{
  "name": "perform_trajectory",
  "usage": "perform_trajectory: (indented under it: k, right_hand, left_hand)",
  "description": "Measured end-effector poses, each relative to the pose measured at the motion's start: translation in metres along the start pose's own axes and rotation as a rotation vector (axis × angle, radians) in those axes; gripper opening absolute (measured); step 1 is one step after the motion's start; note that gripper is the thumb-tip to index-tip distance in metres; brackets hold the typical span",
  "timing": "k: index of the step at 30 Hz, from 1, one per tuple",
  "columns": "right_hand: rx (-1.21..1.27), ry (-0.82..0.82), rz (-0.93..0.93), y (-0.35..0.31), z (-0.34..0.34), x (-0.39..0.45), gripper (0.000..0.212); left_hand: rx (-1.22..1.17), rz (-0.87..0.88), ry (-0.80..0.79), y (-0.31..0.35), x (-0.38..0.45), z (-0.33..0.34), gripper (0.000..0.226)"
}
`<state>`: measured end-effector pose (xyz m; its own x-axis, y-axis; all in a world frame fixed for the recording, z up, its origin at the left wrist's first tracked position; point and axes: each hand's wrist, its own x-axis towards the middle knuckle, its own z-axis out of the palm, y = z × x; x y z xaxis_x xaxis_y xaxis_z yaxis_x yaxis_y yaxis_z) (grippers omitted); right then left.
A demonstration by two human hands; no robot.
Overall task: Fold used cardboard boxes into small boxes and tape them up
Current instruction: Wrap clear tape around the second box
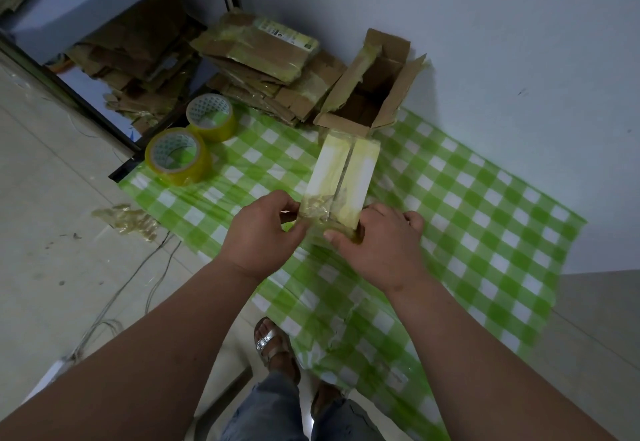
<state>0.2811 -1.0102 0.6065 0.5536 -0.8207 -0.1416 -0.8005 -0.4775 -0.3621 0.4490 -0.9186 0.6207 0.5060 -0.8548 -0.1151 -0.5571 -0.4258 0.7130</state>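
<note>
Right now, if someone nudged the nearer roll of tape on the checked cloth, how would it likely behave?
The nearer roll of tape lies tilted, leaning against the other roll, so a nudge would probably slide it or drop it flat rather than roll it. It looks thick and nearly full, so likely hefty for its size. The checked cloth might bunch under it.

The small box's (341,177) near end is hidden behind both hands (325,236).

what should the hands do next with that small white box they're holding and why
Probably press the loose tape end flat over the near end of the small box. Both the left hand and the right hand pinch crinkled tape there, and the seam between the two top flaps looks open along its length. The tape rolls sit untouched on the checked cloth.
</note>
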Motion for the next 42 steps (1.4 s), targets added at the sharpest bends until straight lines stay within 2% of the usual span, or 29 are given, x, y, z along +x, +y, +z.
perform_trajectory:
  k: [2, 4, 7, 9, 13, 18, 24, 28, 32, 38, 42]
  right_hand:
    - [-0.019, 0.003, 0.047, -0.004, 0.000, 0.001, 0.063]
    - [-0.048, 0.034, 0.061, -0.008, 0.002, 0.001, 0.062]
    - [-0.064, 0.024, 0.048, -0.008, 0.003, 0.003, 0.057]
    - [-0.044, -0.012, 0.000, -0.003, 0.000, 0.003, 0.047]
    - [0.019, -0.167, -0.095, 0.005, -0.014, 0.005, 0.033]
    - [0.011, -0.191, -0.108, 0.005, -0.016, 0.006, 0.034]
    - [0.163, 0.016, -0.062, 0.001, -0.010, -0.006, 0.023]
    - [0.057, 0.144, -0.168, -0.001, -0.001, -0.009, 0.016]
    - [0.028, 0.260, -0.171, 0.001, 0.006, -0.009, 0.024]
    - [0.118, 0.237, -0.201, 0.004, 0.005, -0.012, 0.032]
    - [0.162, 0.190, -0.207, 0.010, 0.002, -0.015, 0.036]
  left_hand:
    - [0.011, 0.011, -0.018, 0.004, 0.000, 0.001, 0.042]
    - [0.061, 0.063, -0.010, 0.004, 0.003, 0.000, 0.052]
    - [0.157, 0.249, 0.013, -0.003, 0.008, 0.000, 0.051]
    - [0.240, 0.378, 0.026, -0.012, 0.011, 0.001, 0.047]
    - [0.294, 0.467, 0.042, -0.022, 0.011, 0.003, 0.049]
    - [0.226, 0.473, -0.017, -0.024, 0.016, 0.003, 0.047]
    - [0.230, 0.461, 0.000, -0.024, 0.017, 0.008, 0.048]
    - [0.265, 0.453, 0.003, -0.025, 0.013, 0.012, 0.058]
    - [0.252, 0.436, -0.023, -0.022, 0.015, 0.012, 0.058]
    - [0.271, 0.421, -0.023, -0.022, 0.011, 0.013, 0.058]
    - [0.298, 0.370, -0.077, -0.018, 0.007, 0.009, 0.046]
